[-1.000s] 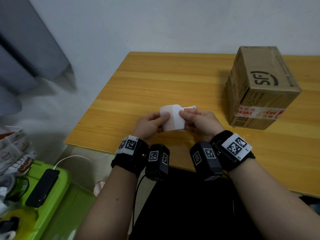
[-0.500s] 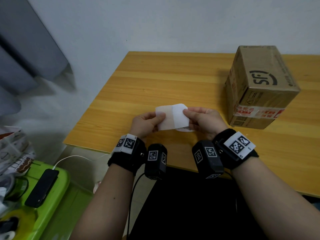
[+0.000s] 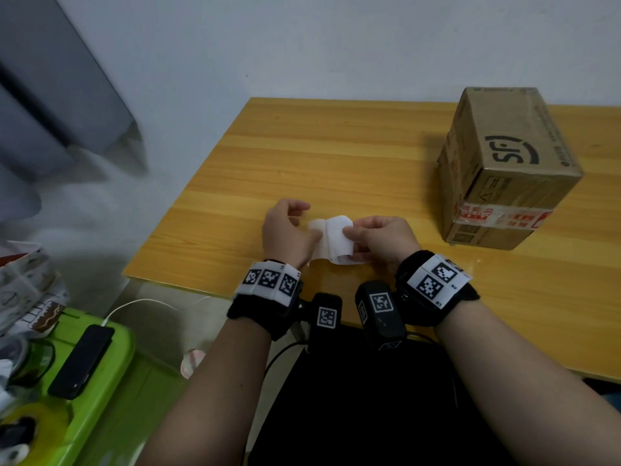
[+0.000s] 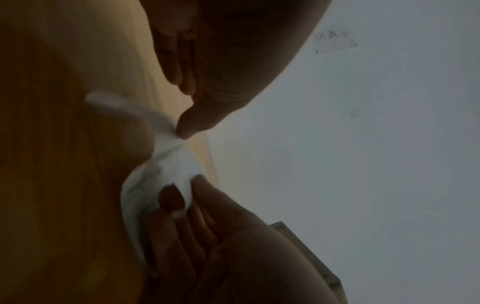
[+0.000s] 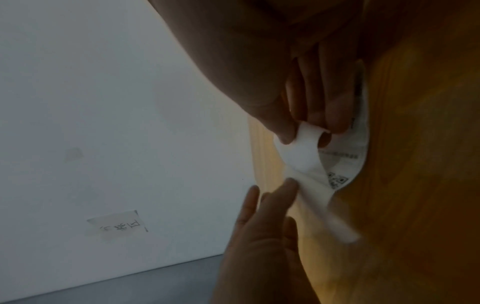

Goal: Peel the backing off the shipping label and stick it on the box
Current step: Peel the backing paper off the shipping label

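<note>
Where the two hands meet just above the near edge of the bench (image 3: pixel 336 156), a small white label (image 3: pixel 337 238) is held between them, soft and curling. The right hand (image 3: pixel 383 240) pinches it between thumb and fingertips; in the right wrist view the thin sheet (image 5: pixel 298 156) bows into a smooth loop at that pinch, and a printed face with fine text and small square codes shows on the layer behind. The left hand (image 3: pixel 285 235) grips the other end, its thumb against the paper while the other fingers arch loosely above. In the left wrist view the sheet (image 4: pixel 168 174) is blurred and dim, a pale twisted strip running between the two pinches. Which layer is backing and which is sticker cannot be told for sure, though the sheet is split into two plies near the right hand.

The bench is glossy yellow wood with long straight grain. The box (image 3: pixel 504 163), a squat brown cardboard block with worn, scuffed faces, stands well apart to the right, a black curved logo on top and a band of red-printed tape across its front. Both wrists wear black straps with white square-patterned tags.

Beside the bench to the left sits a bright green plastic bin (image 3: pixel 100 381) with a flat black phone (image 3: pixel 80 361) on its lid.
</note>
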